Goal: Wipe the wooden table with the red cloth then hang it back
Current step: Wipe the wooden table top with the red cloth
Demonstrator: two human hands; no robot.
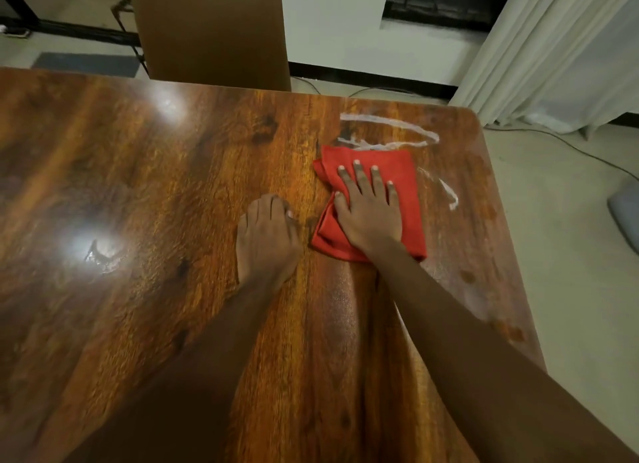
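A folded red cloth (pixel 404 189) lies on the glossy wooden table (pixel 138 172), toward its far right corner. My right hand (pixel 368 210) presses flat on the cloth with fingers straight and spread. White smear lines (pixel 390 130) curve on the wood just beyond and to the right of the cloth. My left hand (pixel 268 241) rests on the bare wood just left of the cloth, fingers together and slightly bent, holding nothing.
A brown chair back (pixel 211 30) stands at the table's far edge. White curtains (pixel 560 47) hang at the right, cables run over the pale floor, and a grey object (pixel 626 213) lies at the right edge. The table's right edge is close to the cloth.
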